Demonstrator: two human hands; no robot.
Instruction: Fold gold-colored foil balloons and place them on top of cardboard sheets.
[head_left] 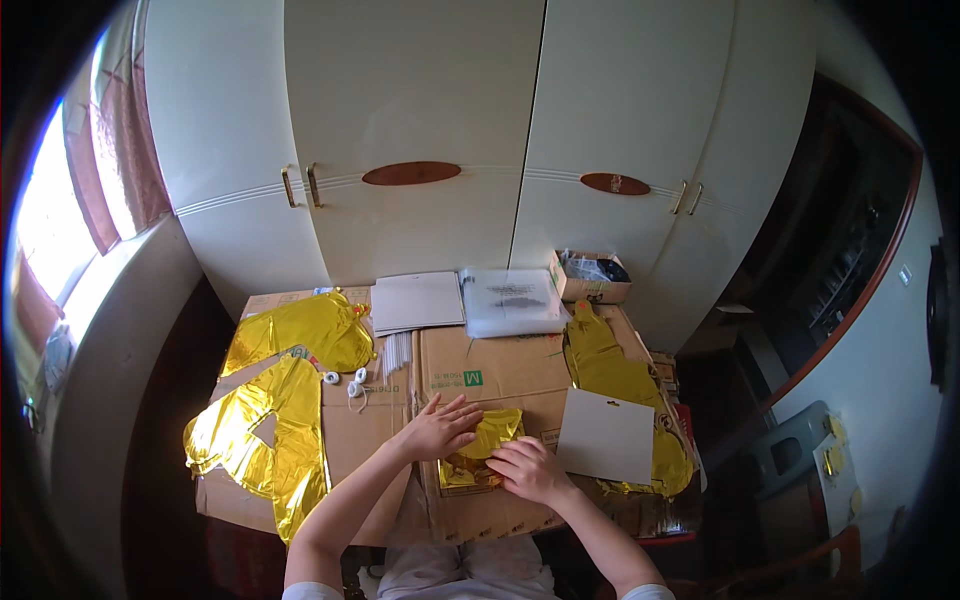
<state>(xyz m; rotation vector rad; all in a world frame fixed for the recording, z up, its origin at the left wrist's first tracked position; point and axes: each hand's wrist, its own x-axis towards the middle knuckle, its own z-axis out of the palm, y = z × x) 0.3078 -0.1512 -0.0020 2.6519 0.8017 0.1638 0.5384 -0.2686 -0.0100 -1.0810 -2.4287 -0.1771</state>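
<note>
A folded gold foil balloon lies on the cardboard in front of me, wrinkled along its near edge. My left hand rests on its left part, open, with the fingers stretched out toward the right. At the right edge of the folded foil is my right hand, its fingers bent and closed on the foil; the thumb is mostly hidden. Flat gold foil balloons are spread out at the left, one of them overhanging the near edge. Another gold balloon lies at the right, partly under a pale card with a hang slot.
Flattened cardboard covers the table. Along the back are pale cards, clear plastic bags and a small open box. White ribbon rolls and thin white straws lie left of centre. A wardrobe stands behind.
</note>
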